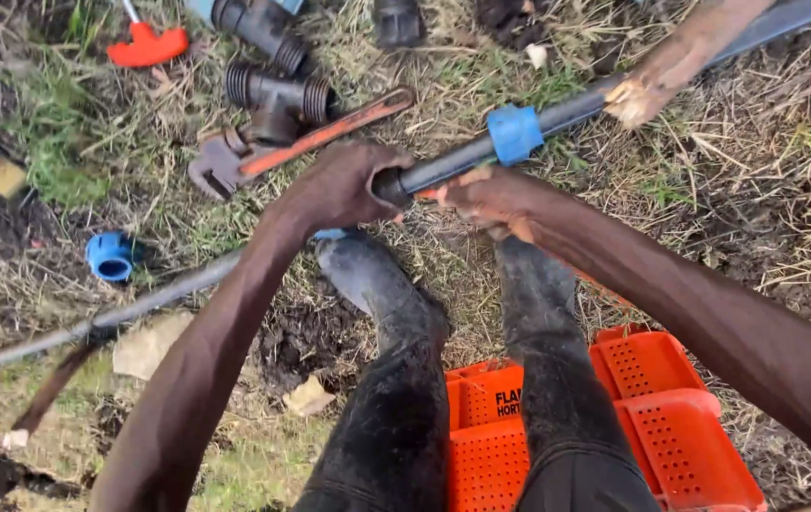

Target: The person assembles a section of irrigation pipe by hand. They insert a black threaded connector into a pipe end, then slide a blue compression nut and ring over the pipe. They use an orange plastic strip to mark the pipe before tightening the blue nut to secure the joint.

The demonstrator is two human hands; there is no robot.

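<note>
Black pipe (557, 116) end hidden in closed left hand (344, 190), right hand (491, 201) gripping beside, fingers blurred

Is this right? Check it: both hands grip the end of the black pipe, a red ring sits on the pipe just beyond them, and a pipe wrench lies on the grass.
One detail is wrong: the ring on the black pipe is blue, not red. The head view shows it. The rest holds: the left hand and right hand grip the pipe's end, and the pipe wrench lies on the grass.

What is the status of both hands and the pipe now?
Left hand gripping end of black pipe. Right hand under it. Blue collar on pipe. Pipe wrench on grass.
</note>
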